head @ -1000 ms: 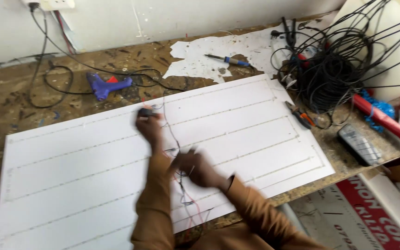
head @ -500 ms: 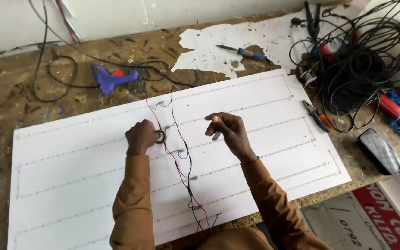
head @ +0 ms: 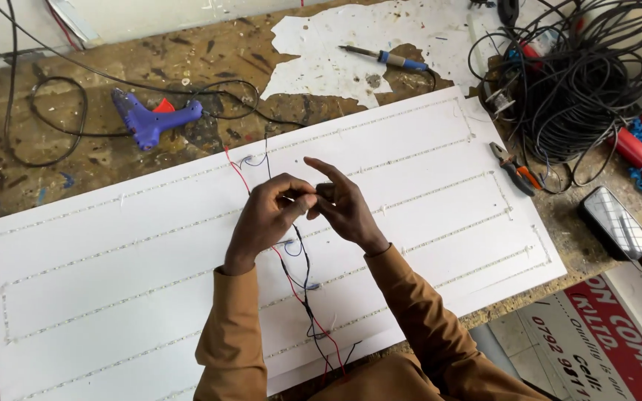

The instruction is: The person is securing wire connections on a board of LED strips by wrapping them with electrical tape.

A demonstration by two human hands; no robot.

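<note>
My left hand (head: pixel 265 215) and my right hand (head: pixel 343 204) meet over the middle of a large white panel (head: pixel 113 252) crossed by several thin LED strips. Their fingertips pinch a small dark item between them, apparently the end of the thin red and black wires (head: pixel 302 289). Those wires run from under my hands down the panel toward my body and up to a small loop near the panel's far edge. Both sleeves are brown.
A blue glue gun (head: pixel 150 119) and a soldering iron (head: pixel 380 56) lie on the worn wooden bench beyond the panel. A tangle of black cable (head: pixel 588 82), pliers (head: pixel 514 167) and a dark phone (head: pixel 618 223) sit at the right. A printed sign (head: pixel 603 334) leans below the bench edge.
My hands, apart half a second ago with the left on the panel, have come together above the wires. The view has also shifted slightly.
</note>
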